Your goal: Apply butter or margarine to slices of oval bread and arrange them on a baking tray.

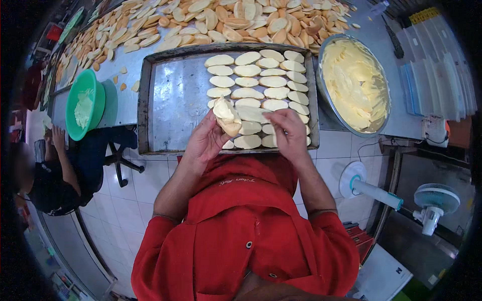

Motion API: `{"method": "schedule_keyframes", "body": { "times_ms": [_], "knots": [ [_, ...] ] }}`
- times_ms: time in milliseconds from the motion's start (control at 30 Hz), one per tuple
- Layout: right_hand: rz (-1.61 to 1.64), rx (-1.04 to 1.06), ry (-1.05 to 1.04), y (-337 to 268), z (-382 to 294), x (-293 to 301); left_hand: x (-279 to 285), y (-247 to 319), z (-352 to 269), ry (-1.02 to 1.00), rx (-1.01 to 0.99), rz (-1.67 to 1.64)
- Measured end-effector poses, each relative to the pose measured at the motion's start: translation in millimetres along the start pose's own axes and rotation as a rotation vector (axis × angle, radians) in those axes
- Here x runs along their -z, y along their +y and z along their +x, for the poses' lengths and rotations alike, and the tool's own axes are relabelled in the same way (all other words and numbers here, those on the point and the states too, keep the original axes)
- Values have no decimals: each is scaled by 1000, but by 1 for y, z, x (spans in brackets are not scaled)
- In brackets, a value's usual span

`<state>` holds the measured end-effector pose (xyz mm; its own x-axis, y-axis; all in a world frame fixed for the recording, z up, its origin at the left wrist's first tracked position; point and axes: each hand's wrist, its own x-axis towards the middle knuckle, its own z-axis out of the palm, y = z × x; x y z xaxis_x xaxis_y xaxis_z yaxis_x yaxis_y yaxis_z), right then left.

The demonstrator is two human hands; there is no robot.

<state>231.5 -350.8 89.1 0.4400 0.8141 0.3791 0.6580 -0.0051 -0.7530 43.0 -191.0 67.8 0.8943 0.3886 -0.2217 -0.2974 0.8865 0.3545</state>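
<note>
My left hand (206,136) holds a bread slice (230,126) with a thick lump of pale cream (224,113) on it, above the tray. Close by on the right, my right hand (289,129) pinches a thin, pale, translucent scraper (253,113) between thumb and fingers. Beneath both hands lies a dark-rimmed metal baking tray (144,109). Oval bread slices spread with cream (246,82) lie in rows over its right part; some are hidden by my hands. A metal bowl (385,122) holding a mass of yellow cream (352,82) stands to the right of the tray.
Loose bread slices (229,23) are heaped behind the tray. A green bowl (101,103) with some cream stands at left. A seated person (56,180) is at the left side. Plastic containers (437,71) are stacked at right; a fan (437,201) stands below them.
</note>
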Motion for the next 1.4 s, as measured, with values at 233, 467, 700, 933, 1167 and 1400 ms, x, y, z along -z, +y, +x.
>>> {"method": "schedule_keyframes", "body": {
  "times_ms": [233, 467, 700, 933, 1167, 1400],
  "knots": [
    [116, 85, -28, -29, 30, 1, 10, 4, -4, 82, 44, 105],
    [145, 62, -185, -33, 21, -21, 22, 12, -2, 156, 41, -15],
    [93, 49, -5, -35, 16, -27, 10, 19, -3, 82, 3, 13],
    [-93, 136, 134, -19, 23, -53, -9, 5, -17, 119, -12, 115],
    [71, 13, 225, 2, 16, -57, 11, 29, -36, 90, 26, 372],
    [159, -125, 214, 20, -3, -37, 80, 102, -65, 232, 2, 1336]
  ]
}}
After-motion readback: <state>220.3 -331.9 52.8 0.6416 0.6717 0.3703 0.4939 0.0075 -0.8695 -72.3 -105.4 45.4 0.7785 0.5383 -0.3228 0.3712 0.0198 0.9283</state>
